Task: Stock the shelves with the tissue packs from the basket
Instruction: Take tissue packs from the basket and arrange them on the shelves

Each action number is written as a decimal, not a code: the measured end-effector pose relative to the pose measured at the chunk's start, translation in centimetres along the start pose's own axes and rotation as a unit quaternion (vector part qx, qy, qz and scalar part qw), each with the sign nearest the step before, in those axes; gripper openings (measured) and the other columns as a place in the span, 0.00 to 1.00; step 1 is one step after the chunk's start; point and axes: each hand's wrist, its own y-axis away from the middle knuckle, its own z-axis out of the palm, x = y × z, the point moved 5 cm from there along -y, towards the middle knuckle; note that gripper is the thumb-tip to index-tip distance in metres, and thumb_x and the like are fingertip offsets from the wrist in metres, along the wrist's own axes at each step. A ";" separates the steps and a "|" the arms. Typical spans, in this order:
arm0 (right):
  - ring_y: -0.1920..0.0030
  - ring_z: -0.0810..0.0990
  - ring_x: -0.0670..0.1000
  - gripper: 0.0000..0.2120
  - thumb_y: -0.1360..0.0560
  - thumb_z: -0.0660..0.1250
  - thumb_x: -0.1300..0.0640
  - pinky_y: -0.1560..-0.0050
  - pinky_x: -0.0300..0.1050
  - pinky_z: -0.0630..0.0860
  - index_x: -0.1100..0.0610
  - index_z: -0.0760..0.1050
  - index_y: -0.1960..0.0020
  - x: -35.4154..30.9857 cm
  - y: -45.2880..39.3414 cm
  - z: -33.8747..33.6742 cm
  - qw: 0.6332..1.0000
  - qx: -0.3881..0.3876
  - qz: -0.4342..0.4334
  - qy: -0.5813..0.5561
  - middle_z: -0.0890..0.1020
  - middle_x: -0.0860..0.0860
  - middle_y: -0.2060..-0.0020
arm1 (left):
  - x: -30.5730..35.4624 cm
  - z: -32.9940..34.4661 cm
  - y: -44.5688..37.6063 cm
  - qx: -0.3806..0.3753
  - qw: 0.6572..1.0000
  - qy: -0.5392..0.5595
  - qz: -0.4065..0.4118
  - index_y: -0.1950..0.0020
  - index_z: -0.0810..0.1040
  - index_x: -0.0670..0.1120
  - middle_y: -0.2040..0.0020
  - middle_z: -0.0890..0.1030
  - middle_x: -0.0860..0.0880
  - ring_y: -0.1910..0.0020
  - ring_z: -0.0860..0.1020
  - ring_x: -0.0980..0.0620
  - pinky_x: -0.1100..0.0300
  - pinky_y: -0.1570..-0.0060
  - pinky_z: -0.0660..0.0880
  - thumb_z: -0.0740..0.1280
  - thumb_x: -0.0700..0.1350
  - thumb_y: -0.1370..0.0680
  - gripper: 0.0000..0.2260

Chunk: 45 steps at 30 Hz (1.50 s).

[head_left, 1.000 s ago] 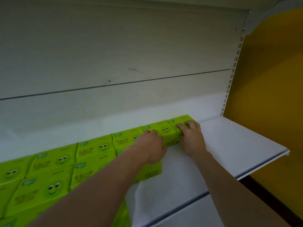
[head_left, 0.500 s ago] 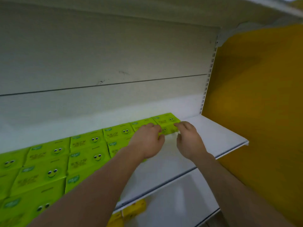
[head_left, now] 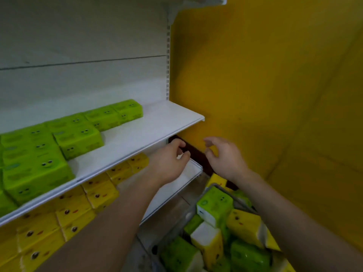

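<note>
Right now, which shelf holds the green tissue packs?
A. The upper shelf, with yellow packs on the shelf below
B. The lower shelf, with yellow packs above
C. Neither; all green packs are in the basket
A: the green tissue packs sit on the upper shelf, and the yellow packs are on the shelf beneath it.

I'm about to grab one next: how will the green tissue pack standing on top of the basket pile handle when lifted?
The green tissue pack looks soft-wrapped, so it probably squashes a little under the fingers. Being tissue, it is likely light for its size. Its glossy film may be slightly slippery. It sits tilted on other packs in the basket, so neighbours could shift when it leaves.
</note>
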 end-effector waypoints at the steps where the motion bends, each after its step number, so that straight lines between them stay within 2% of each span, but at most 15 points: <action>1: 0.40 0.77 0.53 0.16 0.21 0.63 0.56 0.42 0.44 0.71 0.55 0.75 0.34 1.6 1.6 -1.0 1.000 -0.012 0.019 0.007 0.81 0.52 0.41 | 1.1 1.8 0.5 -0.026 1.000 0.006 0.011 0.35 0.73 0.49 0.48 0.81 0.52 0.47 0.79 0.52 0.55 0.44 0.75 0.64 0.53 0.20 0.16; 6: 0.41 0.79 0.53 0.14 0.21 0.64 0.54 0.44 0.43 0.72 0.53 0.77 0.36 9.0 9.6 -4.8 0.989 -0.067 0.120 0.055 0.82 0.50 0.42 | 4.1 11.0 3.3 -0.176 0.983 0.001 0.047 0.37 0.74 0.49 0.48 0.81 0.51 0.51 0.77 0.52 0.60 0.52 0.72 0.63 0.52 0.20 0.13; 9: 0.40 0.78 0.54 0.16 0.20 0.63 0.52 0.46 0.43 0.72 0.52 0.75 0.34 13.0 14.1 -5.5 0.973 -0.120 0.178 0.084 0.81 0.50 0.40 | 4.9 15.7 5.0 -0.237 0.970 -0.034 0.053 0.37 0.75 0.49 0.47 0.82 0.48 0.52 0.78 0.48 0.58 0.55 0.72 0.62 0.51 0.19 0.13; 12: 0.41 0.78 0.55 0.18 0.21 0.62 0.50 0.46 0.48 0.76 0.51 0.72 0.32 15.3 17.2 -4.4 0.962 -0.149 0.198 0.110 0.80 0.51 0.38 | 4.1 19.3 6.0 -0.269 0.956 -0.117 0.017 0.36 0.73 0.44 0.42 0.80 0.42 0.44 0.78 0.43 0.54 0.50 0.73 0.59 0.49 0.19 0.15; 15: 0.34 0.73 0.56 0.22 0.21 0.62 0.50 0.38 0.50 0.73 0.52 0.69 0.28 14.6 18.1 -1.6 0.965 -0.164 0.180 0.101 0.75 0.53 0.33 | 1.5 20.5 6.3 -0.249 0.954 -0.147 -0.075 0.37 0.71 0.39 0.38 0.76 0.38 0.39 0.75 0.39 0.51 0.46 0.73 0.60 0.47 0.20 0.16; 21: 0.26 0.61 0.58 0.31 0.22 0.62 0.49 0.31 0.53 0.67 0.56 0.57 0.23 13.6 16.3 5.1 0.958 -0.208 0.171 0.098 0.65 0.55 0.27 | -3.0 21.9 6.9 -0.241 0.948 -0.001 -0.206 0.43 0.76 0.44 0.43 0.81 0.41 0.45 0.79 0.40 0.52 0.44 0.76 0.63 0.54 0.30 0.20; 24: 0.23 0.53 0.59 0.37 0.22 0.62 0.45 0.26 0.53 0.59 0.57 0.49 0.21 14.4 15.1 7.9 0.946 -0.238 0.196 0.098 0.57 0.57 0.23 | -4.2 22.9 7.1 -0.221 0.939 0.073 -0.254 0.40 0.76 0.43 0.43 0.80 0.40 0.42 0.78 0.41 0.52 0.45 0.74 0.65 0.49 0.24 0.15; 27: 0.22 0.49 0.59 0.38 0.22 0.58 0.40 0.23 0.54 0.51 0.56 0.48 0.20 15.4 14.5 10.3 0.936 -0.252 0.209 0.128 0.54 0.56 0.21 | -4.7 23.8 7.9 -0.204 0.914 0.190 -0.295 0.54 0.76 0.45 0.59 0.78 0.42 0.57 0.78 0.45 0.54 0.55 0.72 0.66 0.46 0.24 0.05; 30: 0.24 0.56 0.59 0.37 0.23 0.59 0.40 0.25 0.53 0.56 0.58 0.55 0.22 15.1 14.3 11.3 0.950 -0.187 0.209 0.134 0.62 0.57 0.25 | -6.0 24.4 8.4 -0.157 0.891 0.273 -0.328 0.62 0.73 0.49 0.68 0.71 0.45 0.64 0.71 0.49 0.54 0.61 0.65 0.67 0.48 0.29 0.05; 32: 0.29 0.66 0.60 0.33 0.23 0.62 0.42 0.30 0.51 0.64 0.58 0.61 0.24 15.0 14.2 11.1 0.959 -0.117 0.248 0.069 0.69 0.58 0.30 | -6.5 24.5 9.0 -0.137 0.878 0.311 -0.339 0.60 0.76 0.46 0.70 0.71 0.48 0.67 0.70 0.48 0.55 0.61 0.65 0.66 0.45 0.24 0.06; 35: 0.40 0.76 0.58 0.23 0.22 0.65 0.46 0.42 0.49 0.74 0.57 0.73 0.32 15.2 14.1 10.6 0.944 -0.087 0.313 -0.058 0.76 0.58 0.38 | -6.7 24.3 9.8 -0.104 0.861 0.359 -0.347 0.57 0.77 0.47 0.68 0.74 0.49 0.67 0.71 0.49 0.54 0.60 0.69 0.63 0.47 0.20 0.08; 39: 0.53 0.78 0.49 0.12 0.23 0.69 0.54 0.56 0.38 0.72 0.56 0.80 0.41 14.0 14.4 9.0 0.934 0.006 0.326 -0.146 0.80 0.50 0.53 | -7.0 23.1 10.3 -0.032 0.848 0.383 -0.366 0.51 0.75 0.51 0.54 0.81 0.50 0.55 0.79 0.50 0.45 0.45 0.78 0.67 0.54 0.23 0.07; 41: 0.59 0.77 0.47 0.09 0.25 0.71 0.58 0.62 0.32 0.71 0.55 0.81 0.45 13.0 14.2 8.2 0.922 0.066 0.317 -0.214 0.80 0.51 0.59 | -6.7 21.3 10.1 0.029 0.839 0.400 -0.367 0.50 0.74 0.50 0.52 0.81 0.48 0.53 0.80 0.49 0.43 0.45 0.78 0.70 0.53 0.24 0.10; 43: 0.59 0.77 0.48 0.08 0.26 0.71 0.62 0.59 0.33 0.72 0.52 0.80 0.48 11.4 13.4 7.6 0.910 0.099 0.288 -0.282 0.80 0.52 0.60 | -6.6 19.3 9.6 0.075 0.817 0.433 -0.373 0.52 0.74 0.48 0.53 0.80 0.48 0.53 0.81 0.48 0.41 0.46 0.79 0.74 0.52 0.27 0.13; 45: 0.58 0.78 0.47 0.11 0.25 0.71 0.64 0.55 0.37 0.74 0.50 0.80 0.48 9.4 12.0 7.4 0.906 0.108 0.254 -0.321 0.80 0.53 0.58 | -6.8 17.0 9.1 0.094 0.774 0.492 -0.387 0.51 0.74 0.46 0.53 0.80 0.45 0.53 0.82 0.45 0.40 0.53 0.81 0.78 0.55 0.34 0.21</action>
